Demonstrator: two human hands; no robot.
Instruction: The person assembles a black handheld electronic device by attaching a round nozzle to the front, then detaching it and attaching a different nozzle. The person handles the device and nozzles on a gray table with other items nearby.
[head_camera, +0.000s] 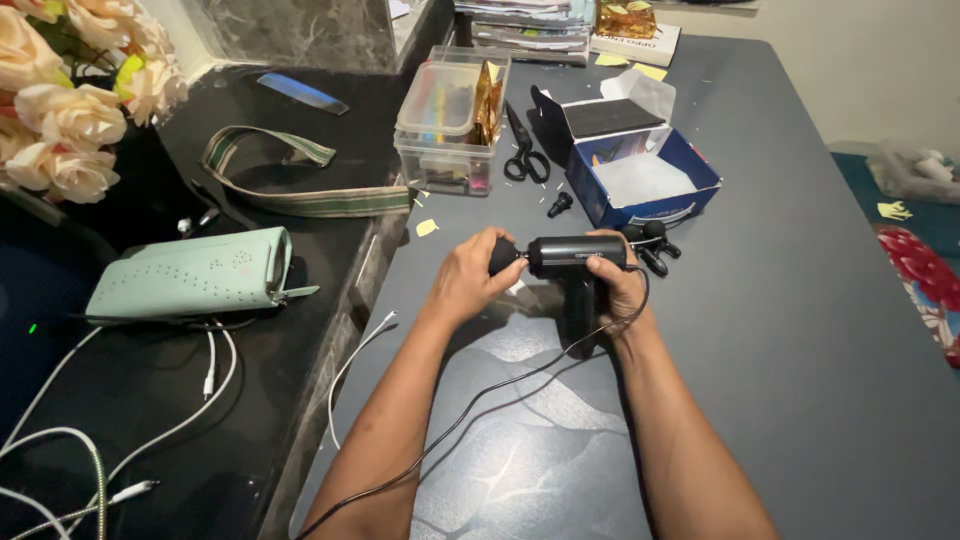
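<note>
Both forearms reach forward over the dark surface. The left hand wraps its grip around the round head of a black massage gun; the right hand clamps the body, near an open blue box.

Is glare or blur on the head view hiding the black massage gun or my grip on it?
Head view: sharp overall; pale ceiling-light reflections streak the dark glossy table below the forearms, not over the black pistol-shaped massage gun. Left hand on its front tip and right hand on its rear are evenly lit; wide-angle bending at the edges.
</note>
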